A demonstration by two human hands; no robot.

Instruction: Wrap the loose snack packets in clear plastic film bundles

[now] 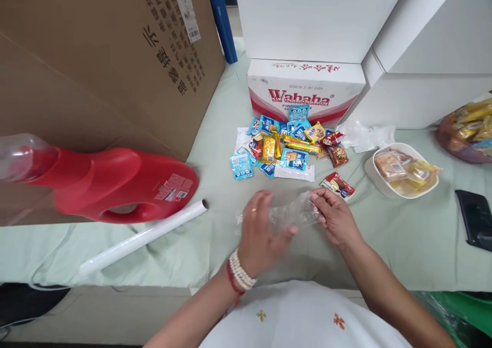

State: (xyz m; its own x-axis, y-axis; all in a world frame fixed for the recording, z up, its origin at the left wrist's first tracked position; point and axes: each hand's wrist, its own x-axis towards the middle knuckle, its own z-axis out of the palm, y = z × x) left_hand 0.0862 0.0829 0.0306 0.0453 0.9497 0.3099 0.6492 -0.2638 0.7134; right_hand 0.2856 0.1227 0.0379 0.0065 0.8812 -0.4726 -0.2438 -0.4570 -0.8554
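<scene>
A clear plastic bag [294,210] stretches between my two hands just above the cloth. My right hand [333,216] pinches one end of it between thumb and fingers. With thumb and fingers apart, my left hand [261,230] lies over the bag's other end, slightly blurred; the part of the bag behind it is hidden. Beyond my hands is a loose pile of small wrapped snacks [294,158], in blue, yellow and red packets. A single red packet [338,185] rests near my right fingertips.
A white Wahaha carton [261,89] stands behind the snacks. To the right are a white bowl [384,184] of wrapped snacks, crumpled plastic [367,137] and a phone [476,219]. At left lie a red jug [126,176], a white roll [149,235] and a large cardboard box [107,81].
</scene>
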